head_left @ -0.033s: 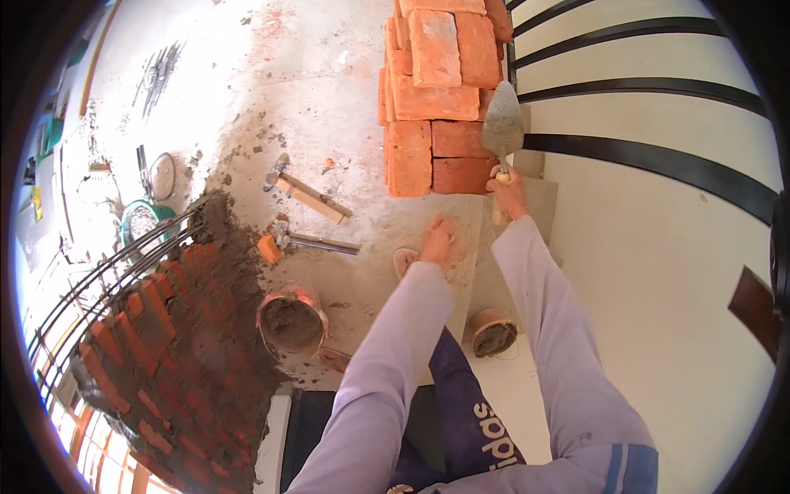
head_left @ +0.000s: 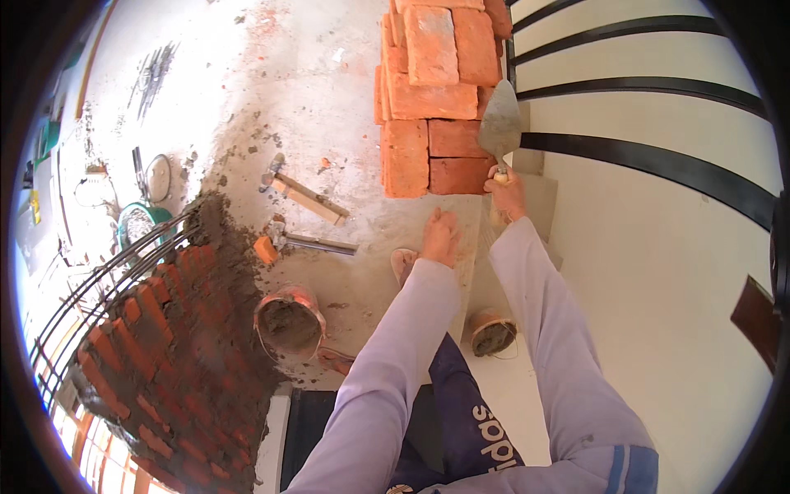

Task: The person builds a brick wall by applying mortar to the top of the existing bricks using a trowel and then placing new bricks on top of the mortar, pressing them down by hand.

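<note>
A: The right hand (head_left: 508, 196) was wrapped firmly round the trowel (head_left: 500, 123)! Handle in the fist, blade pointing away, right beside the stack (head_left: 432, 95)!

B: And there was the railing (head_left: 650, 160), just beyond the blade. Tight spot! Touching the bricks or not? I couldn't tell.

A: That was my first worry: a wide swing could have struck a bar, and the jolt might have twisted the handle in that grip.

B: What about the left hand (head_left: 441, 237)? Fingers curled, out in front of the stack's near end, but whether they held anything, I couldn't tell.

A: I saw no mortar between those stacked bricks, so a hard shove or a careless pull might have loosened the upper ones and brought them down on the fingers.

B: Look lower! A foot (head_left: 336, 359) was right beside the bucket (head_left: 300, 294); one clumsy step could have tipped the mortar (head_left: 290, 328) across the floor (head_left: 341, 280).

A: Plus two hammers (head_left: 309, 198), lying loose: step back without looking, and a shaft underfoot might have rolled!
</note>
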A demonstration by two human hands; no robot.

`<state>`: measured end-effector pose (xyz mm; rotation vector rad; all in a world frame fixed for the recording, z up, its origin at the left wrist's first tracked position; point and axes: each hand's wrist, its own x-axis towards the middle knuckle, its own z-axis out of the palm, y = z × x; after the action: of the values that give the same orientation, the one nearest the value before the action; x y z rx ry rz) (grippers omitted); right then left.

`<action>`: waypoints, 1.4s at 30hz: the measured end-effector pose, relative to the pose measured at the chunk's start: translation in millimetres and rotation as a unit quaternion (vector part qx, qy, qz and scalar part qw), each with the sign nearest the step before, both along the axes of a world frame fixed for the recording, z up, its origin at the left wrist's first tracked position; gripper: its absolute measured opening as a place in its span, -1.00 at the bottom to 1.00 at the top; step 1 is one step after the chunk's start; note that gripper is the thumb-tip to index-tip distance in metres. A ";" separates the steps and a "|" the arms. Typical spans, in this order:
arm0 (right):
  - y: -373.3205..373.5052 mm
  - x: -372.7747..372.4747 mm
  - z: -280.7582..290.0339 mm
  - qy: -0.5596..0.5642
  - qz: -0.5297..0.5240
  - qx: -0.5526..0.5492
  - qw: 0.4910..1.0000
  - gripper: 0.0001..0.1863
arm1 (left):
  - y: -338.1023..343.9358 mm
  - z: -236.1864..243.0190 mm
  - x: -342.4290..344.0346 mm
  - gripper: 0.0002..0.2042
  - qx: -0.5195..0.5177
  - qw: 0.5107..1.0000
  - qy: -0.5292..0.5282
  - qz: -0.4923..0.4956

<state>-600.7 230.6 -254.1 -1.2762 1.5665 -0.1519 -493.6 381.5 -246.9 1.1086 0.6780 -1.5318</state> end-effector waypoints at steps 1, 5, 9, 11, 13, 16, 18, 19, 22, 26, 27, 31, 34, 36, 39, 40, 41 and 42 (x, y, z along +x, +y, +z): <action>5.8 7.5 -0.1 -0.027 -0.035 -0.037 0.998 -0.72 | -11.8 -7.4 -1.9 -0.33 0.015 0.999 -0.017 0.041; 33.9 -28.9 8.1 0.049 0.041 -0.091 0.994 -0.73 | -42.1 -14.1 -16.1 -0.24 -0.001 0.998 -0.048 0.045; 88.6 -72.1 0.3 -0.107 -0.016 -0.003 0.994 -0.65 | -29.7 -36.6 -34.4 -0.29 0.052 0.947 -0.315 -0.038; 113.7 -76.8 2.7 -0.129 -0.083 0.012 0.988 -0.81 | -5.1 -38.5 -32.6 -0.34 0.031 0.912 -0.377 -0.158; 120.2 -64.3 13.7 -0.114 -0.127 0.031 0.985 -0.92 | 34.4 -52.1 -20.1 -0.51 -0.034 0.841 -0.394 -0.369; 125.5 -56.6 72.7 -0.054 -0.113 0.079 0.989 -0.60 | 107.4 -69.8 5.0 -0.58 -0.015 0.881 -0.298 -0.366; 111.5 -77.0 107.9 -0.022 0.002 0.135 0.991 -0.55 | 118.8 -26.3 22.9 -0.61 -0.072 0.933 -0.188 -0.299; 110.9 -81.2 123.1 -0.018 0.045 0.156 0.987 -0.54 | 126.7 1.6 33.6 -0.63 -0.116 0.964 -0.088 -0.222; 151.4 -86.6 130.3 0.005 0.452 -0.262 0.853 -0.54 | 141.3 51.5 29.6 -0.66 -0.085 0.945 -0.225 -0.221; 55.6 60.2 104.9 -0.215 0.058 0.112 0.968 -0.53 | 128.7 -23.6 71.5 -0.66 -0.323 0.924 0.163 0.125; 63.0 36.1 138.4 -0.129 0.183 0.026 0.974 -0.53 | 170.2 -44.8 58.8 -0.69 -0.278 0.959 0.035 0.051; 130.0 -76.1 204.5 -0.039 0.092 -0.038 0.994 -0.64 | 245.4 -63.3 -20.7 -0.80 -0.082 0.891 -0.395 -0.209; 181.8 -124.3 139.6 0.159 0.257 -0.028 0.953 -0.60 | 230.9 9.9 -7.0 -0.89 0.083 0.949 -0.264 -0.152; 198.7 -71.7 59.1 0.205 0.371 -0.042 0.905 -0.47 | 280.7 38.2 -16.0 -0.90 0.070 0.961 -0.215 -0.161; 236.7 -29.3 -75.3 0.156 0.414 -0.172 0.880 -0.35 | 352.9 91.2 -30.4 -0.90 0.107 0.958 -0.146 -0.221; 243.9 0.1 -107.3 0.146 0.401 -0.190 0.884 -0.34 | 374.5 94.0 -33.7 -0.90 0.132 0.955 -0.126 -0.233; 246.4 23.9 -132.7 0.144 0.383 -0.212 0.888 -0.33 | 396.7 95.4 -42.1 -0.90 0.146 0.963 -0.102 -0.204; 256.0 46.1 -152.8 0.141 0.388 -0.206 0.887 -0.33 | 414.4 95.5 -50.1 -0.89 0.166 0.968 -0.075 -0.170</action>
<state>-554.6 486.7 -406.9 -2.2559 1.1626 0.2364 -543.7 795.9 -151.4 1.6462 0.6811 -1.6331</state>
